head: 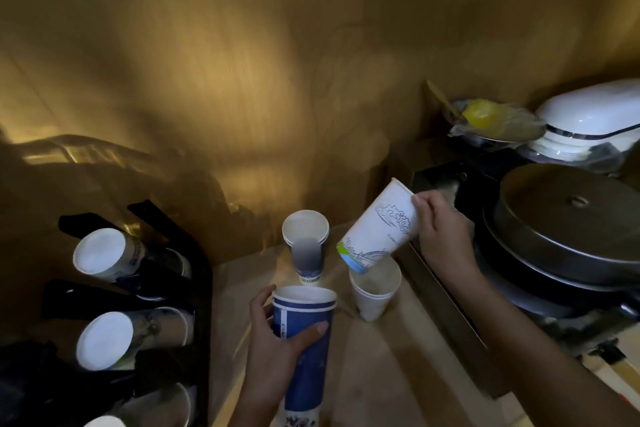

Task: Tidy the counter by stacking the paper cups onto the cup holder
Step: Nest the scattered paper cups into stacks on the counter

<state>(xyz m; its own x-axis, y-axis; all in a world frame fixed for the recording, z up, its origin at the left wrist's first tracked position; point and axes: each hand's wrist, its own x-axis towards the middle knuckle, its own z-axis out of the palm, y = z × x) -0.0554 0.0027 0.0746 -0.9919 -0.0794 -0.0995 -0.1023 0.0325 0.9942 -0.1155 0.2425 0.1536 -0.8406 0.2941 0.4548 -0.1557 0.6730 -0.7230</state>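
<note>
My left hand (277, 340) grips a tall stack of blue paper cups (306, 350) near the counter's front. In my right hand (440, 236) is a white cup with a wave print (377, 229), tilted, its base just above a short stack of white cups (374, 295) that stands on the counter. Another small stack with a blue-grey cup (306, 246) stands behind, by the wall. At the left, the black cup holder (194, 274) carries cups lying on their sides, white bottoms (98, 255) toward me.
To the right a dark round pan with a lid (568, 222) rests on a black stove. Behind it are a white covered dish (595, 118) and a bowl with something yellow (485, 118). A wooden wall closes the back. The light counter (381, 374) runs between holder and stove.
</note>
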